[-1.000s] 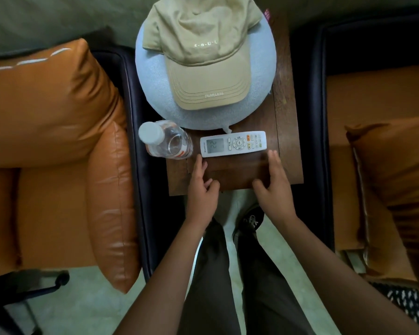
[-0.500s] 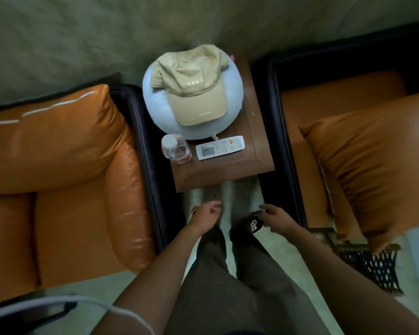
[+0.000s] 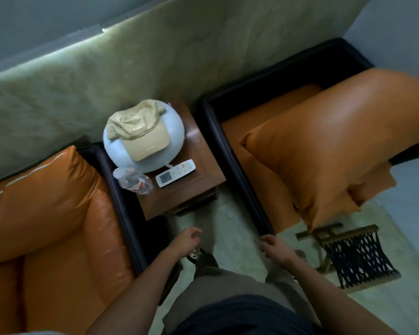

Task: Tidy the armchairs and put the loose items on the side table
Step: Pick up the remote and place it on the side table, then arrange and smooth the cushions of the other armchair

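Head view looks down on a wooden side table [image 3: 191,192] that stands between two orange armchairs with dark frames, the left armchair [image 3: 46,213] and the right armchair [image 3: 237,175]. On the table's far half sits a round pale blue cushion [image 3: 176,134], and a beige cap [image 3: 137,131] lies on top of it with the brim toward the person. Just in front of the cushion a white remote [image 3: 175,173] lies flat with its buttons up, and a clear water bottle [image 3: 133,181] lies on its side at the table's left edge, beside the remote. A large orange pillow [image 3: 324,146] leans across the right armchair's seat, blurred. The left hand [image 3: 184,240] hangs over the floor in front of the table, its fingers loosely curled and holding nothing. The right hand [image 3: 276,247] is just at the front corner of the right armchair's dark frame, its fingers relaxed and bent with nothing in them; whether they touch the frame cannot be told. A folding stool [image 3: 358,259] with a dark net seat stands on the floor, right of that hand.
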A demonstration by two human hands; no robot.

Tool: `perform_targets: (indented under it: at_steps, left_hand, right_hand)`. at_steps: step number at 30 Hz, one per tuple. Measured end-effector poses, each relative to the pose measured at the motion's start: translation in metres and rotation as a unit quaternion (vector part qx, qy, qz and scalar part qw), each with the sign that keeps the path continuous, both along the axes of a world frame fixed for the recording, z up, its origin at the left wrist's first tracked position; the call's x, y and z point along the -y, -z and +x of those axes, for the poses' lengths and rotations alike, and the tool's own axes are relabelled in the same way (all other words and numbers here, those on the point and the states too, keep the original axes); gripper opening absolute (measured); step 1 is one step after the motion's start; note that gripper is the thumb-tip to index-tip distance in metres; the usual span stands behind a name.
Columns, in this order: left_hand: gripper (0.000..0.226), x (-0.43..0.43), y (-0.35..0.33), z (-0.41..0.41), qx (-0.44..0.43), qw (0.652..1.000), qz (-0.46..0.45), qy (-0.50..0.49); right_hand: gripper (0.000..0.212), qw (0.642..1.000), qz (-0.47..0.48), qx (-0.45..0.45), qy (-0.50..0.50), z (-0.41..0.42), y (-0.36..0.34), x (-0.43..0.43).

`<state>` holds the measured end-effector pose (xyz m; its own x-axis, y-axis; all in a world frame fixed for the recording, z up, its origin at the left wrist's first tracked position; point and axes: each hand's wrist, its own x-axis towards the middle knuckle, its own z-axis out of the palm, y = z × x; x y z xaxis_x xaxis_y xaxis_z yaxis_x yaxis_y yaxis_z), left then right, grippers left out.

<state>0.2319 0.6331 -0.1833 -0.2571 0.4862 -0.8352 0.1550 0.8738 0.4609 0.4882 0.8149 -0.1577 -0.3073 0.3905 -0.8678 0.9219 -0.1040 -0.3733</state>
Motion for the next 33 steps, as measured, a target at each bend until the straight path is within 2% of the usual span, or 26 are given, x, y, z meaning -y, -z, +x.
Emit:
perform_targets:
  at_steps: [4,7,9,15,25,33]
  left_hand:
    - [0.02,-0.013,-0.003,0.059,-0.049,0.998,-0.016,0.022]
    - [0.021,-0.025,-0.003,0.12,-0.058,0.997,-0.048,0.021]
    - [0.021,-0.044,0.004,0.165,-0.056,0.998,-0.028,0.019]
    - [0.021,-0.13,-0.041,0.278,-0.026,0.998,0.057,0.011]
    - [0.034,-0.167,-0.062,0.289,-0.064,0.997,0.052,0.0]
    - [0.034,-0.175,-0.059,0.274,-0.046,0.996,0.076,0.014]
  right_hand:
    - [0.038,0.997,0.001,-0.048,-0.061,0.054,-0.003,-0.04]
    - [0.04,0.989,-0.015,-0.059,-0.132,0.104,-0.008,-0.079]
    - [0.039,0.991,-0.018,-0.065,-0.113,0.143,-0.008,-0.107]
    - [0.034,0.997,0.001,-0.058,-0.048,0.235,-0.006,-0.146]
    - [0.032,0.996,0.028,-0.082,-0.035,0.242,-0.017,-0.171]
    - [0.032,0.994,0.058,-0.096,-0.004,0.233,-0.028,-0.189]
